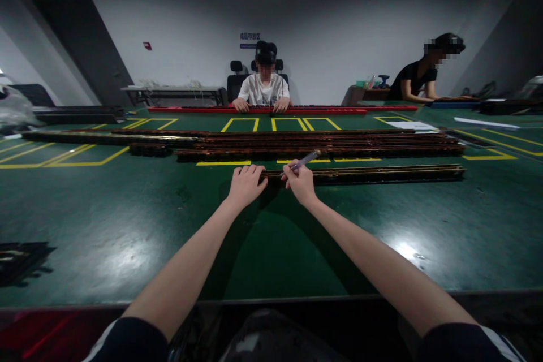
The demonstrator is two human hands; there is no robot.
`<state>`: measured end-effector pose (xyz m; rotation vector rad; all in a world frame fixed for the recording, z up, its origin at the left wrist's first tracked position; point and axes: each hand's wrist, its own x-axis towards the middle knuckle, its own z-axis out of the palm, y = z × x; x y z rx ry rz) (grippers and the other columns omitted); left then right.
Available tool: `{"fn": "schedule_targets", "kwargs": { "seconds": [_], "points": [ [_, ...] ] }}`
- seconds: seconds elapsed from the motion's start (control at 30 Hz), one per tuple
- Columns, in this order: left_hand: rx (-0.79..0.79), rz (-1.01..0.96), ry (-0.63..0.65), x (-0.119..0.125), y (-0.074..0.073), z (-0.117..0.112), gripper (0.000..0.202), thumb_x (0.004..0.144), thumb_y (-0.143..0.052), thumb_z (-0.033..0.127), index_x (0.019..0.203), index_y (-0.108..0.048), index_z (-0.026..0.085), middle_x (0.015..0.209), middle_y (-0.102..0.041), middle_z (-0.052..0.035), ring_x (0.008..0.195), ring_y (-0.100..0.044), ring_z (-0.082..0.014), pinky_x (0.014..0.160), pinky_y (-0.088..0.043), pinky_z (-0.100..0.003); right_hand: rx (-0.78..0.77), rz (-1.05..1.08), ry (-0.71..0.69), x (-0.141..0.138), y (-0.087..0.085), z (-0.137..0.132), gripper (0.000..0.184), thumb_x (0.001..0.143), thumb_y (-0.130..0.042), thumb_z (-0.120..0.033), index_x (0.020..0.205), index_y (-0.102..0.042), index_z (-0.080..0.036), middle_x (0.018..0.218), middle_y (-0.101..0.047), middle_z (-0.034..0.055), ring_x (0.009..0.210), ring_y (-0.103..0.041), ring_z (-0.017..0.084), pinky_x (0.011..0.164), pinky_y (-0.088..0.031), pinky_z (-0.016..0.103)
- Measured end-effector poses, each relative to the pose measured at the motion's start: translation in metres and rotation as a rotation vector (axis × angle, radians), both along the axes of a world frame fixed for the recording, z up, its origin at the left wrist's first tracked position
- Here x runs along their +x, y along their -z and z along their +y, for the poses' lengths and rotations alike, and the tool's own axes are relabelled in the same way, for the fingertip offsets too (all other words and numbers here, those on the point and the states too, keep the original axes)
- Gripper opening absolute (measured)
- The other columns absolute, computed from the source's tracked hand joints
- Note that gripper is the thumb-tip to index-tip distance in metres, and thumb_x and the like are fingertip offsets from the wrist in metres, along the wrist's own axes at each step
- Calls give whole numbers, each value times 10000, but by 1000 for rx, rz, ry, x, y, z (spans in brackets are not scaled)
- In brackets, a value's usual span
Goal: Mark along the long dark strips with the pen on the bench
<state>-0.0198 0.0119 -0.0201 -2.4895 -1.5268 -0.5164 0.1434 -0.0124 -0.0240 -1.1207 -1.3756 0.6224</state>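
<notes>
A long dark strip with brassy edges [382,173] lies across the green table in front of me. My left hand [245,182] rests closed at the strip's left end, fingers curled on it. My right hand [299,181] is closed round a clear purple-tinted pen-like tool [306,159], whose lower tip is over the strip just right of my left hand.
A stack of several similar long strips [322,145] lies farther back. Yellow marking boxes [241,124] cross the green table [127,215]. A person in white [263,90] sits opposite at a red strip [339,109]; another person [418,82] works at far right. Dark parts [19,257] lie at left.
</notes>
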Motion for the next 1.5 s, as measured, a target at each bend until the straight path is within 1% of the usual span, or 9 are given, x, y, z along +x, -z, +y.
{"fn": "schedule_targets", "kwargs": {
  "seconds": [0.17, 0.3, 0.43, 0.67, 0.83, 1.03, 1.13, 1.33, 1.5],
  "points": [
    [14, -3, 2, 0, 0, -1, 367, 933, -402, 344, 1197, -584, 165, 1175, -649, -126, 1086, -577, -274, 949, -392, -430, 7, 40, 35, 0, 1, 2, 351, 834, -560, -524, 712, -518, -198, 590, -602, 18, 430, -537, 129, 423, -466, 258],
    [5, 5, -2, 1, -1, -2, 370, 936, -393, 340, 1200, -582, 162, 1173, -650, -122, 1081, -580, -267, 952, -393, -429, 34, 96, 75, 1, 4, 4, 368, 819, -564, -542, 701, -510, -198, 578, -585, 7, 418, -520, 125, 415, -448, 260],
    [0, 8, 0, 1, -2, -2, 363, 936, -398, 334, 1198, -582, 163, 1175, -650, -119, 1083, -581, -263, 954, -396, -426, 55, 111, 103, 2, 5, 4, 382, 815, -558, -568, 716, -507, -202, 588, -577, 3, 441, -532, 131, 429, -463, 266],
    [-13, 1, 2, 0, -1, -2, 371, 934, -393, 331, 1210, -578, 168, 1181, -648, -123, 1090, -579, -266, 964, -391, -435, 22, 39, 46, 3, 2, 2, 399, 826, -539, -592, 709, -496, -213, 595, -580, 18, 461, -550, 147, 441, -487, 283],
    [12, 17, 3, 0, 0, -1, 366, 932, -387, 331, 1211, -580, 192, 1173, -650, -115, 1076, -581, -267, 952, -394, -436, 19, 10, 54, 4, 2, 1, 411, 829, -520, -608, 714, -493, -214, 606, -581, 20, 471, -557, 148, 457, -498, 285],
    [4, 14, 9, 0, 0, -1, 370, 936, -382, 337, 1201, -587, 179, 1173, -648, -118, 1067, -582, -265, 944, -397, -431, 25, 53, 63, 3, 2, 1, 354, 846, -538, -537, 735, -506, -203, 609, -579, 8, 464, -546, 130, 458, -494, 266],
    [23, 13, 12, -1, 1, -1, 364, 936, -383, 346, 1192, -589, 190, 1170, -650, -116, 1067, -579, -264, 939, -396, -426, 12, 76, 82, 3, 3, 3, 342, 845, -548, -520, 728, -500, -203, 585, -574, -1, 438, -530, 120, 437, -476, 252],
    [21, 13, 7, 0, 1, 0, 363, 933, -385, 346, 1191, -591, 196, 1170, -651, -112, 1067, -579, -267, 936, -395, -430, 38, 79, 75, 3, 6, 5, 397, 818, -542, -588, 734, -492, -204, 601, -577, -1, 441, -525, 117, 437, -470, 250],
    [-9, -4, 4, 2, -3, -3, 366, 921, -398, 317, 1183, -602, 161, 1169, -652, -124, 1068, -578, -276, 943, -391, -446, 26, 72, 57, 3, 4, 3, 431, 806, -518, -630, 745, -498, -204, 625, -565, 2, 463, -526, 118, 452, -470, 255]
  ]
}}
